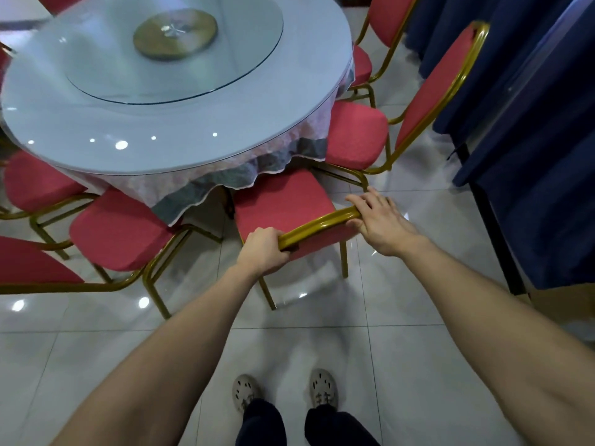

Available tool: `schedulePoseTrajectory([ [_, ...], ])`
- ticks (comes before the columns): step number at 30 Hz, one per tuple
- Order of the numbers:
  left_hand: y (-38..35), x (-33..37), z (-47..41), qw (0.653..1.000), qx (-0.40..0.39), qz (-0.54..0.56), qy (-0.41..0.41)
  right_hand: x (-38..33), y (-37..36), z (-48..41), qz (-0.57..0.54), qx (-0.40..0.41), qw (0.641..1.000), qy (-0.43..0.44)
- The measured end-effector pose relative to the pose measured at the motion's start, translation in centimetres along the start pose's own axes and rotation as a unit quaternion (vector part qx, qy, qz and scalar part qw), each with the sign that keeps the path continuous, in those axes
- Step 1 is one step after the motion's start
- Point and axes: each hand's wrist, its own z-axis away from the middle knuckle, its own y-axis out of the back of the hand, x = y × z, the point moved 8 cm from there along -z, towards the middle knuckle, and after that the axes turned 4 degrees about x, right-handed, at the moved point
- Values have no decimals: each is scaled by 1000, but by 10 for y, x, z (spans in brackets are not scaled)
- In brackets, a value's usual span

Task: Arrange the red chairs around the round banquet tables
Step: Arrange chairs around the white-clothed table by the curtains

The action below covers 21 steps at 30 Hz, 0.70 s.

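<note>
At frame centre I held the red padded chair with the gold metal frame (283, 201) by its top rail, my left hand (262, 252) curled round one end and my right hand (378, 223) gripping the other, thumb beneath. Its seat front sat under the cloth edge of the round glass-topped bench (161, 149). The neighbouring red chairs at left (119, 230) and right (354, 136) looked tucked in already, so I judged this side nearly finished.
</note>
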Motion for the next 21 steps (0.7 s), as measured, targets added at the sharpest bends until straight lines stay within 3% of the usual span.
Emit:
schedulePoseTrajectory([
  [6, -5, 9, -15, 1000, -7, -8, 10, -14, 4, 10, -16, 97, 995, -5],
  [11, -3, 24, -30, 1000, -13, 11, 2, -28, 20, 11, 8, 142, 986, -86],
  [14, -5, 21, -35, 998, -46, 7, -47, -62, 30, 14, 14, 159, 984, -73],
  [17, -1, -15, -27, 983, -133, -30, -126, -115, 31, 11, 2, 179, 983, -29],
  [21, 38, -127, -30, 976, -185, -64, -96, -190, 10, -25, -13, 160, 986, -34],
])
